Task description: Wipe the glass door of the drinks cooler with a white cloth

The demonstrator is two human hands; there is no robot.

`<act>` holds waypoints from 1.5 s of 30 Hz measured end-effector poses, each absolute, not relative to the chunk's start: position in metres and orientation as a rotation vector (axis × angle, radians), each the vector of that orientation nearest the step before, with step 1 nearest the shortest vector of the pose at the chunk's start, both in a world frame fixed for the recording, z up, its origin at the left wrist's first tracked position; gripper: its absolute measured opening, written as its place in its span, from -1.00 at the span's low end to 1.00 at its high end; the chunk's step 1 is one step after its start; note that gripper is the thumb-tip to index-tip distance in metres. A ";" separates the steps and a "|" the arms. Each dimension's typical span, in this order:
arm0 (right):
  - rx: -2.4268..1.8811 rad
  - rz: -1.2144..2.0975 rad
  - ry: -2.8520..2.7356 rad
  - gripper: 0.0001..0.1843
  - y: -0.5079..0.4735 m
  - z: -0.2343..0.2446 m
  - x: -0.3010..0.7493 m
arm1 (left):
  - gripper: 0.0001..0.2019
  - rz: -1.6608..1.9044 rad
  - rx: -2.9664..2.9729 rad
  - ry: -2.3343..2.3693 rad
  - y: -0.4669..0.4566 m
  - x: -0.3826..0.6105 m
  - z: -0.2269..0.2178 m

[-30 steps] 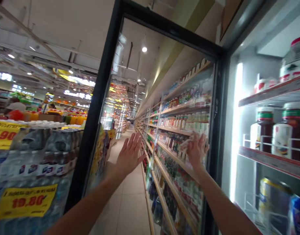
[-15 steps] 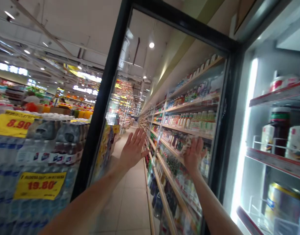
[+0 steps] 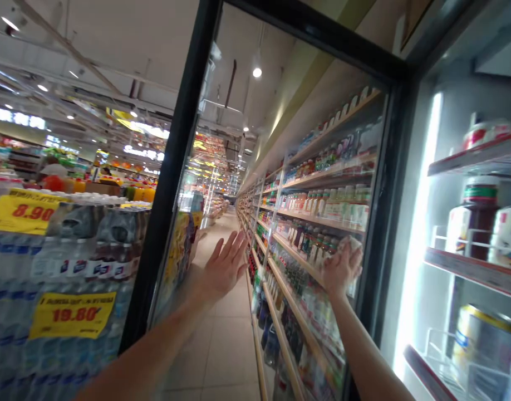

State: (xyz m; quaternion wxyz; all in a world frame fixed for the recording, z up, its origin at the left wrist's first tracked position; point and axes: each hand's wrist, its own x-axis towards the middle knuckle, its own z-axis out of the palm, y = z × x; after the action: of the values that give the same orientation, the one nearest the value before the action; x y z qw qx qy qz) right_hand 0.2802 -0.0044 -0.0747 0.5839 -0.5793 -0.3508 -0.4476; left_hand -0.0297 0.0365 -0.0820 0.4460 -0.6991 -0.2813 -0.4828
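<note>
An open glass cooler door [image 3: 280, 128] with a black frame [image 3: 172, 167] stands in front of me. My left hand [image 3: 224, 270] lies flat against the glass, fingers spread and open. My right hand [image 3: 338, 272] presses a pale crumpled cloth [image 3: 350, 243] against the glass close to the door's hinge side, fingers curled over it. Through the glass I see the aisle and long shelves of bottles.
The lit cooler interior on the right has wire-railed shelves [image 3: 472, 267] with dark juice bottles [image 3: 476, 214] and cans below. Stacked water-bottle packs [image 3: 72, 239] with yellow price tags [image 3: 72, 314] stand at left. A tiled aisle floor [image 3: 222, 345] runs ahead.
My right hand with the cloth has slid right and slightly down along the glass. My left hand has dropped a little, still flat on the door.
</note>
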 end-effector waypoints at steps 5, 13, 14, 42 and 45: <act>-1.220 -1.215 -1.140 -0.45 0.009 -0.087 0.220 | -0.49 -1.184 -1.732 -0.701 0.037 -0.030 -0.082; -1.381 -1.160 -1.009 -0.43 -0.006 -0.087 0.260 | -0.47 -1.152 -1.749 -0.707 0.037 -0.033 -0.082; -1.415 -1.087 -0.869 -0.42 -0.006 -0.085 0.264 | -0.46 -1.147 -1.750 -0.711 0.038 -0.033 -0.082; -1.349 -1.133 -1.086 -0.47 -0.008 -0.137 0.234 | -0.42 -1.170 -1.820 -0.740 0.031 -0.050 -0.123; -1.369 -1.085 -0.944 -0.45 -0.005 -0.141 0.213 | -0.43 -1.151 -1.821 -0.741 0.030 -0.052 -0.126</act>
State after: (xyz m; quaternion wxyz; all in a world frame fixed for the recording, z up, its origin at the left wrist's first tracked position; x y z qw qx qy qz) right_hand 0.2129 -0.0053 -0.1413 0.5464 -0.5776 -0.3982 -0.4575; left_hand -0.0515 0.0300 -0.1259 0.4184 -0.7259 -0.2955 -0.4589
